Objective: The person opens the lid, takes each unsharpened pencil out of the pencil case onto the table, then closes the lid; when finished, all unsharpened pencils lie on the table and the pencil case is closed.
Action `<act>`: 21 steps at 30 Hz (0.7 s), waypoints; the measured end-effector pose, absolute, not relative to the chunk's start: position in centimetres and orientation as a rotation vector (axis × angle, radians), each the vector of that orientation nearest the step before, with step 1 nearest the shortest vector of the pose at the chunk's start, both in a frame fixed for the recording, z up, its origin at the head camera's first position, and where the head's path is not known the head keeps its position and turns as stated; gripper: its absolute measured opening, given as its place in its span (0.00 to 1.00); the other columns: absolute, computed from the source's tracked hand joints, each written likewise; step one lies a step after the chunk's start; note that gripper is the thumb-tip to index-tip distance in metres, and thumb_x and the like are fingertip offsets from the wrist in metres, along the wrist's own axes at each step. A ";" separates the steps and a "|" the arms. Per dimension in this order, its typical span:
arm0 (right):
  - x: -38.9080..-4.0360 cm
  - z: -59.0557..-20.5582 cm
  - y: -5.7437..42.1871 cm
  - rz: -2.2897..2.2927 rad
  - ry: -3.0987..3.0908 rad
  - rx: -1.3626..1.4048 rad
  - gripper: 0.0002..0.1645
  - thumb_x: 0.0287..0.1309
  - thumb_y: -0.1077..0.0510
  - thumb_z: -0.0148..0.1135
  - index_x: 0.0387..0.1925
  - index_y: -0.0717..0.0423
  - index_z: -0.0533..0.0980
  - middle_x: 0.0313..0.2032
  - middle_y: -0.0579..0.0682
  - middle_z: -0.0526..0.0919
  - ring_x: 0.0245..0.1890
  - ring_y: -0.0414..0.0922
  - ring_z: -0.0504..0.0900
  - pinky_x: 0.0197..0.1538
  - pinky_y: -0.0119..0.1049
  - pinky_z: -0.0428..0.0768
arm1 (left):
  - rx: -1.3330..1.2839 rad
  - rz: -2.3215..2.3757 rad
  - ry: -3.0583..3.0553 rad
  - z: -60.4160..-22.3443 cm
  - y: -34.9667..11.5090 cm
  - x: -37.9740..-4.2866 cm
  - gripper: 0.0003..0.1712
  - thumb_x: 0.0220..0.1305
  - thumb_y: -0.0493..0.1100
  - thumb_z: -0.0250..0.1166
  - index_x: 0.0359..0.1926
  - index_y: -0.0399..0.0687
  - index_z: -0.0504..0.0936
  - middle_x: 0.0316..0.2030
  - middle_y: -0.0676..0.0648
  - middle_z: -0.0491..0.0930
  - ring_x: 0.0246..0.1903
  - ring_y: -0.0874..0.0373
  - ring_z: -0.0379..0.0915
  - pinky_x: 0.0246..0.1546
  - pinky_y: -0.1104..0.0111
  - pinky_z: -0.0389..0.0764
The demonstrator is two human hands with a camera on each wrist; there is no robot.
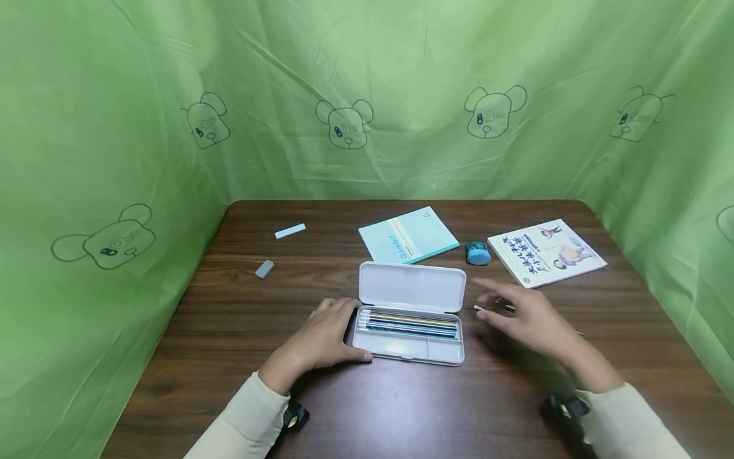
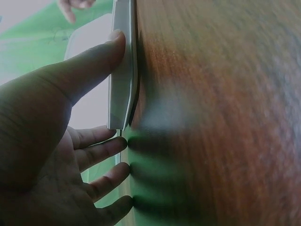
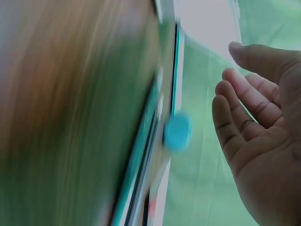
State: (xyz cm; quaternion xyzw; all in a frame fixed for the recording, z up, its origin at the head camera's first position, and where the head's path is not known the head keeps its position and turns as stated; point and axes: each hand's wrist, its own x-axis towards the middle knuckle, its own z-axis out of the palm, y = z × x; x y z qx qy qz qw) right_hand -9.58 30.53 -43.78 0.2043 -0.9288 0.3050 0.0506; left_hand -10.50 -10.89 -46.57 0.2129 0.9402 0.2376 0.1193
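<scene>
A white pencil case [image 1: 411, 287] lies with its lid raised, a row of several pencils [image 1: 413, 324] in its back compartment. The left hand [image 1: 323, 335] holds the case's left end, thumb along the front edge and fingers at the end; the left wrist view shows the thumb [image 2: 101, 54] on the case wall. Right of the case, the right hand [image 1: 524, 315] hovers over the table with fingers apart, nothing between them. Beneath it lie loose pencils, mostly hidden in the head view; blurred pencils [image 3: 143, 150] show in the right wrist view.
Behind the case lie a light-blue notebook [image 1: 407, 236], a blue sharpener [image 1: 478, 253] and a white book [image 1: 545, 254]. A grey eraser [image 1: 264, 269] and a pale strip [image 1: 290, 231] are at the left. Green curtains [image 1: 401, 166] surround the wooden table.
</scene>
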 end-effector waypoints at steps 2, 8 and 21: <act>-9.9 -44.0 28.7 0.965 -2.855 0.679 0.36 0.65 0.63 0.81 0.73 0.52 0.81 0.45 0.42 0.93 0.46 0.41 0.90 0.53 0.43 0.90 | 0.626 0.695 2.749 -46.5 -10.9 -10.5 0.58 0.53 0.66 0.88 0.77 0.47 0.74 0.75 0.44 0.78 0.74 0.40 0.70 0.75 0.40 0.73; -10.4 -45.1 25.4 1.166 -2.954 0.781 0.36 0.68 0.63 0.78 0.75 0.53 0.79 0.46 0.40 0.92 0.47 0.35 0.88 0.53 0.37 0.90 | 0.648 0.695 2.750 -46.4 -11.1 -10.4 0.58 0.53 0.65 0.88 0.76 0.46 0.74 0.74 0.43 0.79 0.73 0.39 0.70 0.74 0.39 0.73; -11.1 -45.4 23.3 1.040 -3.100 0.925 0.37 0.71 0.61 0.75 0.78 0.58 0.75 0.46 0.36 0.94 0.48 0.33 0.89 0.52 0.36 0.89 | 0.640 0.697 2.750 -46.5 -11.1 -10.5 0.57 0.53 0.66 0.88 0.76 0.47 0.74 0.75 0.43 0.78 0.74 0.39 0.69 0.75 0.40 0.73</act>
